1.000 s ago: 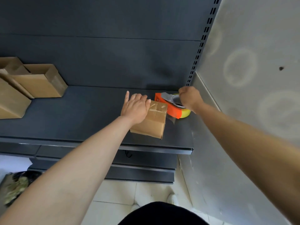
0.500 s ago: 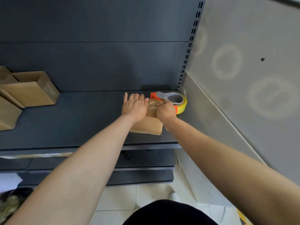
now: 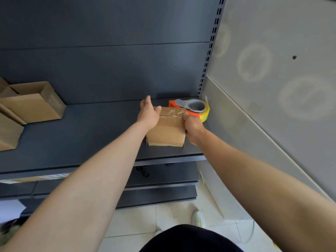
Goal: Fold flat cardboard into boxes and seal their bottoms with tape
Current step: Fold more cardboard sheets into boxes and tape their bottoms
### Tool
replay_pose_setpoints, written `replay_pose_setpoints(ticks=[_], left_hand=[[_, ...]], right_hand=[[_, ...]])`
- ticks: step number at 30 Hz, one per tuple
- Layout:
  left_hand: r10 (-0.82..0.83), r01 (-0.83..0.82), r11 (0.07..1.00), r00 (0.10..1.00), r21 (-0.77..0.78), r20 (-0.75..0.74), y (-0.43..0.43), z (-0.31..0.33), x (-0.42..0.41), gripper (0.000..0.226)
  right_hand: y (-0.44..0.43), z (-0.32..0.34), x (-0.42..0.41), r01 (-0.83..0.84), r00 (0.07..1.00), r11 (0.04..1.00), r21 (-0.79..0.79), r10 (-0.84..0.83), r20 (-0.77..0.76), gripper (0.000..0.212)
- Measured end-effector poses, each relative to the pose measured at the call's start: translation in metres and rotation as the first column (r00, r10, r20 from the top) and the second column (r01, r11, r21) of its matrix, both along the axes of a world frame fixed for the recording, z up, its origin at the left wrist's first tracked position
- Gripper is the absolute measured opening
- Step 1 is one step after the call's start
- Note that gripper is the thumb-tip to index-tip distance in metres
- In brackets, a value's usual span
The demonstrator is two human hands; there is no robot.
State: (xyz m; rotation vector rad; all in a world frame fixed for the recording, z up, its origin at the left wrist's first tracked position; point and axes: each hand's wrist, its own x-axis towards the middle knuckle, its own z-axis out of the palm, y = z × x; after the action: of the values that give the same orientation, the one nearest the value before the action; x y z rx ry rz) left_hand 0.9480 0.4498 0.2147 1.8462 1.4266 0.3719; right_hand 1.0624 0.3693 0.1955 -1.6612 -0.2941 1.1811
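A small brown cardboard box stands on the dark shelf, its taped seam facing up. My left hand lies against the box's left side with fingers straight and the thumb on the top edge. My right hand grips the box's right side with the thumb curled over the top. Just behind the box, in the shelf's back right corner, lies an orange tape dispenser with a yellow roll; no hand touches it.
Several folded cardboard boxes are stacked at the shelf's far left. A grey wall panel closes off the right side. Lower shelves and a tiled floor with my shoe lie below.
My right hand left the tape dispenser and came to the box's right side. My left hand slid from the box's top to its left side, uncovering the taped seam.
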Motion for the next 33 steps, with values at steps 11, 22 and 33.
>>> replay_pose_setpoints(ticks=[11,22,33], left_hand=[[0.041,-0.050,0.989,0.997,-0.140,-0.067,-0.001,-0.002,-0.005,0.060],[0.106,-0.098,0.974,0.994,-0.202,0.029,0.000,-0.008,-0.008,0.059],[0.307,-0.198,0.889,0.927,-0.414,0.216,-0.001,-0.011,-0.021,0.057]], right_hand=[[0.002,0.000,0.002,0.033,0.999,0.999,-0.014,-0.034,-0.029,0.029],[0.000,-0.003,0.004,0.031,0.998,0.999,-0.026,-0.033,-0.060,0.026],[-0.002,0.003,0.001,0.046,0.994,0.999,-0.015,-0.048,-0.096,0.027]])
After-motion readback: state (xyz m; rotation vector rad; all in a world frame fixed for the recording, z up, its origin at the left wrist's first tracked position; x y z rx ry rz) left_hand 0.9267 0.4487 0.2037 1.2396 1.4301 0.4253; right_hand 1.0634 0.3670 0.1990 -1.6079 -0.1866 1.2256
